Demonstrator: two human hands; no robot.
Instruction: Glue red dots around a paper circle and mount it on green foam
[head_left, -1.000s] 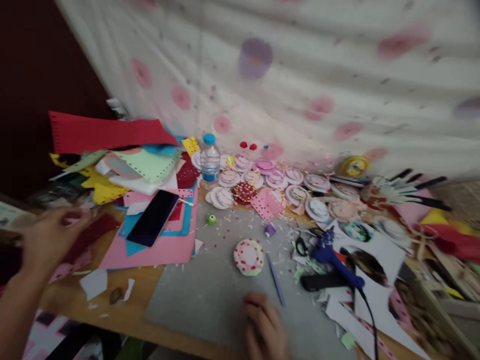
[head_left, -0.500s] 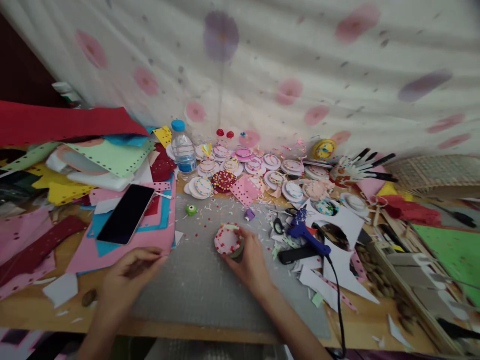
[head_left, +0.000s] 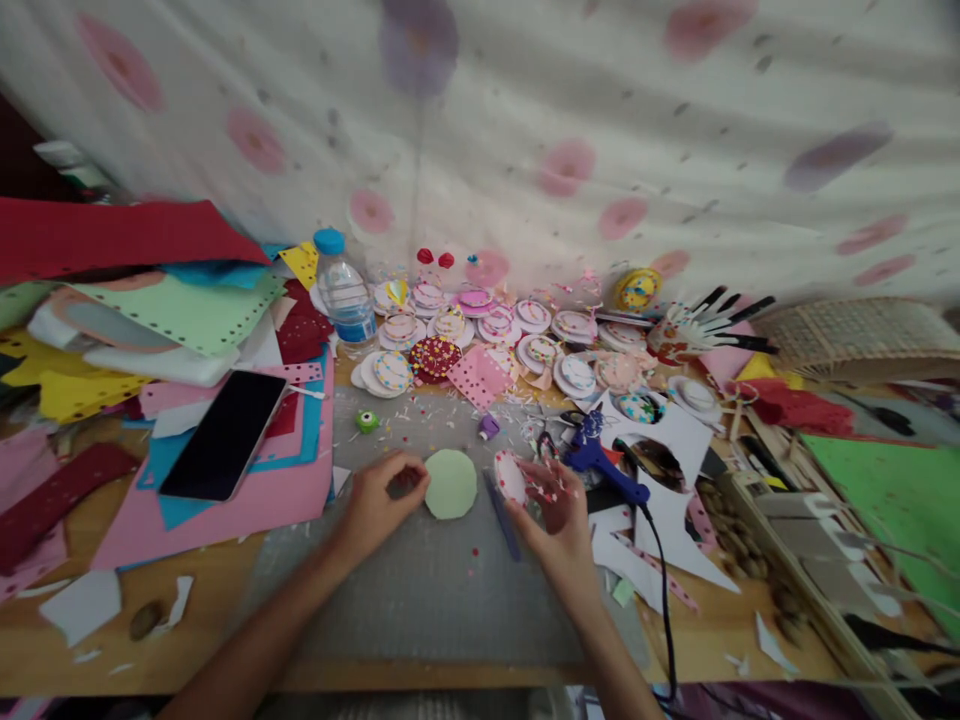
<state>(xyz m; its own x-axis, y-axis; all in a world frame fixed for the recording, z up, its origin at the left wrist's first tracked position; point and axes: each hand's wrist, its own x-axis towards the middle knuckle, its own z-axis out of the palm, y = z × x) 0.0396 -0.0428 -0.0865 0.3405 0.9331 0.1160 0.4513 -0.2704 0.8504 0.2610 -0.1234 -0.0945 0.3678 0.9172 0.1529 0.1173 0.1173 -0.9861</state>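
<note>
Grey mat [head_left: 420, 610] on wooden table [head_left: 214, 580] beneath both hands [head_left: 382, 497] [head_left: 559, 525], floral curtain [head_left: 495, 110] behind.

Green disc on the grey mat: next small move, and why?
Probably bring the red-dotted piece over the green disc: the right hand holds the piece tilted to the disc's right, the left hand is at its left edge, and its visible face is bare.

Grey mat [head_left: 435, 620] leaves passage at front centre; glue gun [head_left: 602, 460] blocks right.
</note>
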